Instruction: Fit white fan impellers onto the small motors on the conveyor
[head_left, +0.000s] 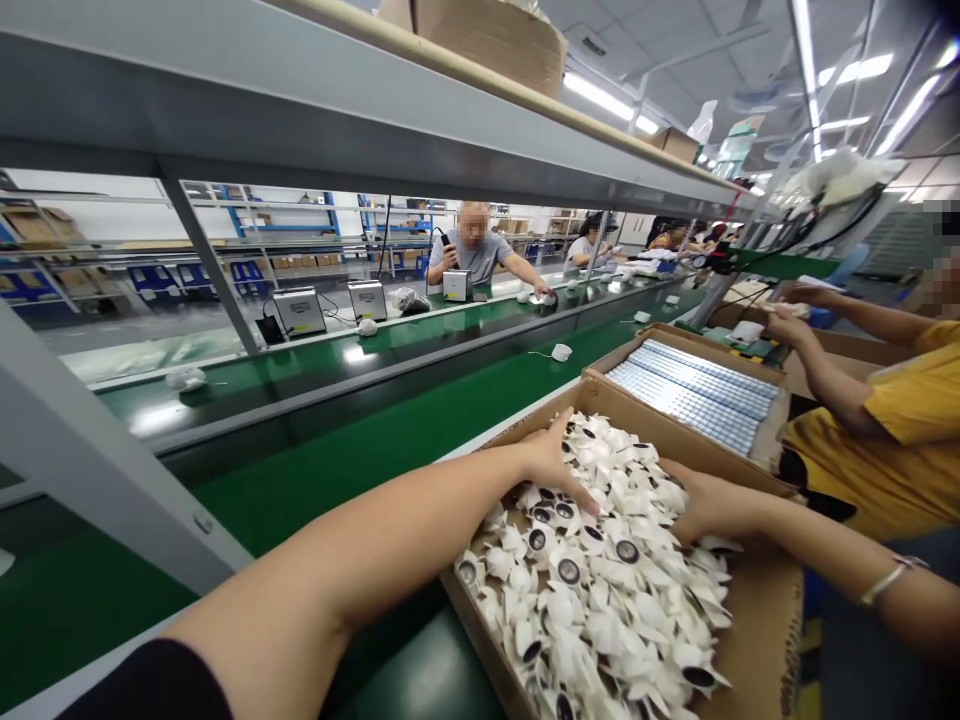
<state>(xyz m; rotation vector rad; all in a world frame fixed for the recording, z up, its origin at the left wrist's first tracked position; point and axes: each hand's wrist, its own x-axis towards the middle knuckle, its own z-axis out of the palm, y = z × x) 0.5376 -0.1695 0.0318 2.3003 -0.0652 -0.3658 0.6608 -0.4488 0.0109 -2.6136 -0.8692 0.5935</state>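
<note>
An open cardboard box (761,620) in front of me is heaped with small white bladed parts, like little fan wheels (600,580), with dark round hubs. My left hand (556,462) rests on the far left of the heap, thumb and fingers spread apart, some fingers hidden among the parts. On the right side of the heap, my right hand (701,502) presses in from the box's right edge. Its fingers are apart around the parts, with the tips partly hidden. Neither hand shows a part gripped in it.
Another box (694,390) behind holds rows of shiny metallic pieces. A green conveyor belt (420,420) runs along the left, carrying a white piece with a wire (560,352). A grey shelf beam (337,130) hangs overhead. A person in yellow (900,400) works at right; others sit across.
</note>
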